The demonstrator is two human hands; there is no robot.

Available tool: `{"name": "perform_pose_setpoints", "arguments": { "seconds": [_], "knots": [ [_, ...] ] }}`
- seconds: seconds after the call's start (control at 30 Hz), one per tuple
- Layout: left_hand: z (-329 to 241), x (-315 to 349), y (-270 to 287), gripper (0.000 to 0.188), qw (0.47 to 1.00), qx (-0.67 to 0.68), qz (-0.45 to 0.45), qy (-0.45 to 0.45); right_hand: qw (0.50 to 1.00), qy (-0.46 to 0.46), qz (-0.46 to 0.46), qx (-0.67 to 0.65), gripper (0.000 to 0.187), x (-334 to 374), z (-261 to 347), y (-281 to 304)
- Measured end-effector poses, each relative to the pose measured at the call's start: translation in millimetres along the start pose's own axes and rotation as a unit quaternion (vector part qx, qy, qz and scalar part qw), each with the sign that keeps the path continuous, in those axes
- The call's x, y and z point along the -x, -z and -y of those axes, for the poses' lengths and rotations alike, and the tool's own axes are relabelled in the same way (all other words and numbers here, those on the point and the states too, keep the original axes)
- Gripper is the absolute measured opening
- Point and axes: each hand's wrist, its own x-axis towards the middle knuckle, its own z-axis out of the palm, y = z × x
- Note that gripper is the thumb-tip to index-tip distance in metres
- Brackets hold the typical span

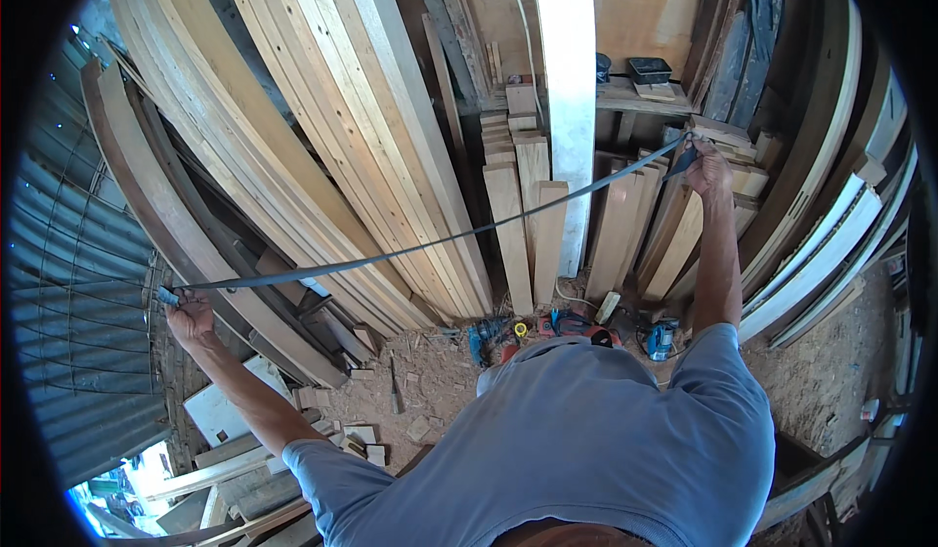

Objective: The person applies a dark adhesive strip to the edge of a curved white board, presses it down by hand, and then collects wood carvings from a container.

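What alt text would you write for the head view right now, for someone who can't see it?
A person in a blue shirt stretches a long, thin dark strip between both raised hands, the left hand gripping one end and the right hand the other. Behind it, wooden planks lean against a wall, with power tools on the dirt floor below.

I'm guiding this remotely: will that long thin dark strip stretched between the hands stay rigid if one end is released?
Probably not. The strip sags between the left hand and right hand, so it looks flexible. Being thin, it seems light, and a freed end would likely droop or whip toward the leaning planks.
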Motion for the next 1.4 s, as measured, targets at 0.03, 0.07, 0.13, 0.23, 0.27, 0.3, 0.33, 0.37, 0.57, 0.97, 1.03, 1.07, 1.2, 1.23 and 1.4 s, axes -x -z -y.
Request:
{"name": "perform_pose_setpoints", "arguments": {
  "seconds": [0.03,0.07,0.13,0.23,0.27,0.3,0.33,0.37,0.57,0.97,1.03,1.07,1.2,1.23,1.4],
  "knots": [
    [-0.9,0.2,-0.3,0.027,1.000,0.005,0.002,0.000,1.000,-0.001,0.010,0.001,0.019,-0.4,-0.1,0.1],
    [-2.2,1.1,-0.6,0.028,1.000,0.004,-0.022,-0.004,1.000,-0.003,0.021,0.001,0.020,-0.6,0.1,0.3],
    [4.3,4.5,-8.8,0.028,0.997,0.006,-0.070,-0.006,1.000,-0.002,0.030,0.004,0.021,3.1,2.9,-1.3],
    [4.6,5.9,-14.3,0.028,0.996,0.001,-0.085,-0.013,1.000,-0.001,0.029,0.004,0.021,6.1,3.8,-3.3],
    [2.5,6.1,-14.8,0.028,0.997,0.000,-0.081,-0.012,1.000,0.002,0.027,0.004,0.021,6.8,2.9,-3.9],
    [0.3,5.8,-12.9,0.028,0.997,-0.001,-0.076,-0.010,1.000,0.004,0.025,0.004,0.022,6.4,1.6,-2.8],
    [-1.5,5.5,-11.1,0.028,0.997,-0.003,-0.072,-0.008,1.000,0.005,0.025,0.006,0.022,5.7,0.2,-1.9],
    [-3.4,5.9,-9.0,0.028,0.997,-0.006,-0.074,-0.010,1.000,0.006,0.025,0.007,0.023,4.6,-1.0,-1.5],
    [-0.4,3.2,-11.6,0.026,1.000,-0.011,-0.024,-0.001,0.999,-0.001,0.035,0.019,0.023,4.3,-2.9,9.4],
    [73.2,16.9,-96.9,0.032,0.851,-0.509,-0.084,-0.094,0.996,0.016,0.038,0.079,0.016,8.0,-10.3,28.8],
    [128.9,38.3,-167.3,0.030,0.798,-0.588,-0.006,-0.131,0.983,0.062,-0.008,0.173,0.018,4.6,-19.2,55.3],
    [153.7,44.1,-186.6,0.027,0.832,-0.538,0.052,-0.128,0.955,0.052,-0.019,0.293,0.014,2.1,-23.5,73.5],
    [266.1,69.9,-266.0,0.009,0.964,-0.201,0.165,0.043,0.757,0.062,-0.064,0.647,0.029,-6.4,-67.7,103.1],
    [294.0,75.9,-299.3,0.010,0.961,-0.227,0.128,0.094,0.719,0.153,-0.034,0.677,0.028,-7.0,-68.3,120.3],
    [396.1,97.9,-438.7,0.011,0.938,-0.258,0.229,0.028,0.694,0.073,-0.042,0.715,0.036,-6.3,-54.8,112.4]
  ]
}}
